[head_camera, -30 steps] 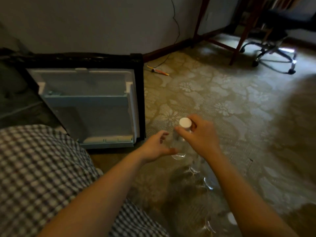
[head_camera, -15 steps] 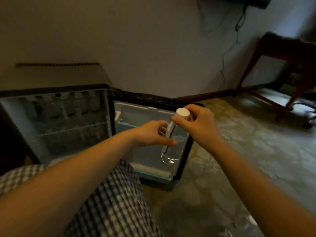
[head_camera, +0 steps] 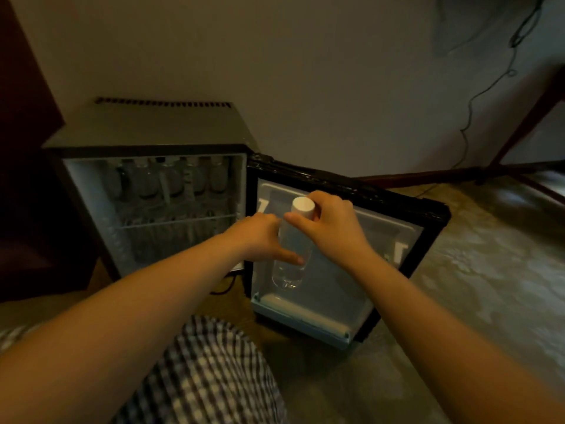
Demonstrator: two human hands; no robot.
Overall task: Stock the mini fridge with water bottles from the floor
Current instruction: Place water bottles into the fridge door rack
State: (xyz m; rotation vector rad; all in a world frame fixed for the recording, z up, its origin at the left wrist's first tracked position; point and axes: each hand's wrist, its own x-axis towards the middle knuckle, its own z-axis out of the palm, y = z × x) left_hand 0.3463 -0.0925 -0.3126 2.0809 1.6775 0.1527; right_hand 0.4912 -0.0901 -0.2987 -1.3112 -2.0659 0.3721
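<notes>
Left of my grip stands the fridge [head_camera: 146, 191], open, its top shelf [head_camera: 180, 222] already lined with upright bottles [head_camera: 171, 182]; the lower shelf looks dim and I cannot tell how full it is. A second ago I was looking down at the floor with the bottle just lifted from the pack; now my view has swung up and the bottle has travelled with both hands to just right of the fridge opening, in front of the open door [head_camera: 345, 249]. To my mind that means the pickup is finished and only the carry left, into the cabinet, remains.

My left hand [head_camera: 260, 237] is partly curled, thumb and fingers closed lightly on the bottle's [head_camera: 290, 258] left side at mid-body. My right hand [head_camera: 333, 228] pinches the neck just under the white cap [head_camera: 302, 207], fingers wrapped snugly.

The bottle's long axis runs close to vertical, slightly tilted, cap pointing up and a little toward me, base pointing down at the door's lower rail [head_camera: 302, 316] without touching it. It hangs clear between my hands. Since the stocked bottles stand upright, I judge it should stay upright when it goes in.
</notes>
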